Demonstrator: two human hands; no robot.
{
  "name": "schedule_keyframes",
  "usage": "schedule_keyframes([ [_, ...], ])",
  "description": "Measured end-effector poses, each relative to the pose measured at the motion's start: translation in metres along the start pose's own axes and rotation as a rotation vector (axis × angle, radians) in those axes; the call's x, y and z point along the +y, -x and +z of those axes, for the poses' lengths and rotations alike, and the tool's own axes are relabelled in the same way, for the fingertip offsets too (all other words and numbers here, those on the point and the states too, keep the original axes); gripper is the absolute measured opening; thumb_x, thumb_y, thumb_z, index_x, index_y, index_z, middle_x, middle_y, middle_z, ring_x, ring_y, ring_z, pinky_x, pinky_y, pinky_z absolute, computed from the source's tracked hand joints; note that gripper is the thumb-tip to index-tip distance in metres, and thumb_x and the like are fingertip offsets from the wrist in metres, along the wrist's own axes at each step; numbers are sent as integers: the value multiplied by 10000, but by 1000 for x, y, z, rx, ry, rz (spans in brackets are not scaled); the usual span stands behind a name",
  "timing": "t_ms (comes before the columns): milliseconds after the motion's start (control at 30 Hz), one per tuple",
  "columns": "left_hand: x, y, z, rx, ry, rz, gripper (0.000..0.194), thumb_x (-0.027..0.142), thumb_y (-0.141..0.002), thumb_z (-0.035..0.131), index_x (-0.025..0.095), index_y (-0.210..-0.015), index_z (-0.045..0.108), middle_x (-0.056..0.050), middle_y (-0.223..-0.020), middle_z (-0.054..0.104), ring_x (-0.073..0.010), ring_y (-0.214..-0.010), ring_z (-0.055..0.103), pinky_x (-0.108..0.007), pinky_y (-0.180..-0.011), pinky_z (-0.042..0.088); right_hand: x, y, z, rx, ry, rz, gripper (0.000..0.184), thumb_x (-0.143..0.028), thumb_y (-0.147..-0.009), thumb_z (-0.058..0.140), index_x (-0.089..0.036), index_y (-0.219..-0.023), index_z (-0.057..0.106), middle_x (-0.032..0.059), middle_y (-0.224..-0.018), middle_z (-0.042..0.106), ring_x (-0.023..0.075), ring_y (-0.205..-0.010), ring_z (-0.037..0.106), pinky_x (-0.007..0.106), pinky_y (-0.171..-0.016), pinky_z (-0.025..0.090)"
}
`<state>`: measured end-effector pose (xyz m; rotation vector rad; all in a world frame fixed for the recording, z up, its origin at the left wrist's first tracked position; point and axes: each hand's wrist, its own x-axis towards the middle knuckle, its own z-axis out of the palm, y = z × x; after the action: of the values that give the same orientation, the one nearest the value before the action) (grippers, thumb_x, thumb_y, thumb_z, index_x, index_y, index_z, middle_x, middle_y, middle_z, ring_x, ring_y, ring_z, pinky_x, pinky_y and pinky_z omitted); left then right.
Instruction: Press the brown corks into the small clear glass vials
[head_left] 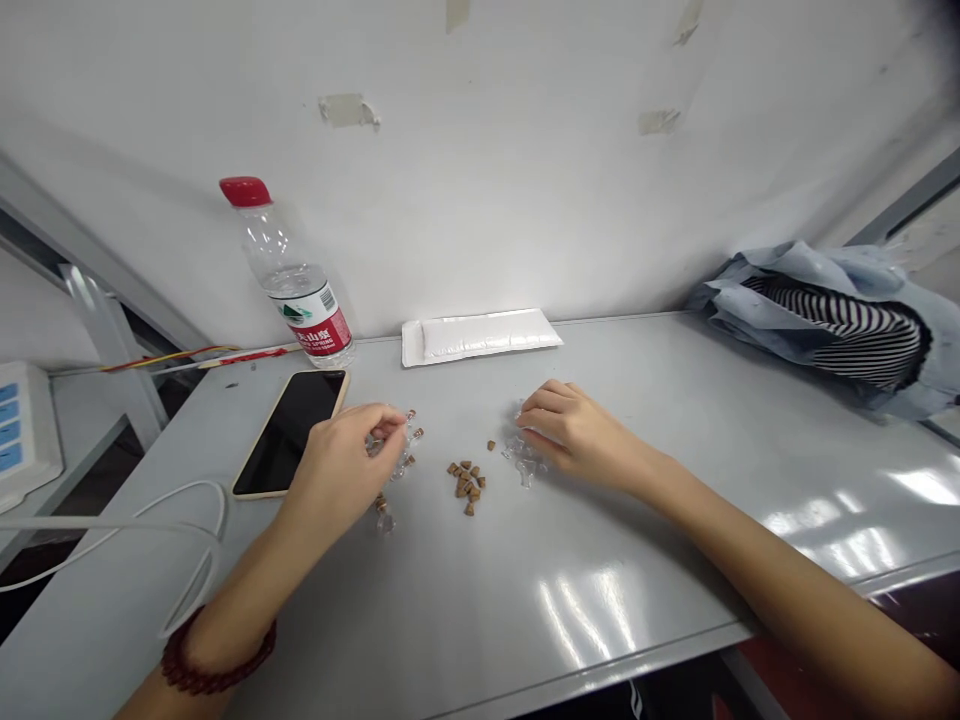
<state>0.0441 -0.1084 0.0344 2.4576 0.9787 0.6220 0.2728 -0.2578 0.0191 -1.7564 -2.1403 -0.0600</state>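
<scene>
Well, the corks (466, 480) lay loosely heaped between the two hands, one stray nearer the right. Corked vials (385, 521) sat by and below the left hand (349, 445), its thumb and fingertips drawn together; whether they pinched one, I couldn't tell. Clear vials (525, 462) clustered under the right hand (581, 435), its fingers curled, their hold hidden. Beyond both grips lay a packet (484, 336); left of the left hand, a phone (285, 430).
</scene>
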Motion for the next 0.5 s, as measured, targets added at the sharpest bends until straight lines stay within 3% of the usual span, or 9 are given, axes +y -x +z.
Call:
schedule_keyframes([
  [200, -1, 2, -3, -204, -111, 31, 169, 345, -714, 566, 231, -617, 644, 35, -480, 514, -147, -408, 473, -238, -398, 332, -1, 0, -1, 95, 14, 5, 201, -148, -924, 442, -162, -873, 636, 96, -860, 630, 214, -837, 522, 348, -722, 417],
  [400, -3, 5, 8, -244, -236, 52, 148, 282, -700, 529, 226, -577, 589, 17, -486, 547, -196, -497, 542, -266, -450, 327, -2, -1, 0, 309, 13, 43, 248, -62, -886, 405, -134, -1009, 608, 103, -838, 646, 219, -802, 540, 367, -705, 443],
  [500, 4, 7, 8, -255, -116, 20, 138, 289, -724, 527, 218, -634, 605, 18, -527, 575, -186, -517, 549, -276, -483, 379, -7, -1, -1, 401, -47, 23, 273, -45, -889, 387, -139, -1062, 577, 92, -807, 639, 208, -777, 544, 356, -684, 456],
])
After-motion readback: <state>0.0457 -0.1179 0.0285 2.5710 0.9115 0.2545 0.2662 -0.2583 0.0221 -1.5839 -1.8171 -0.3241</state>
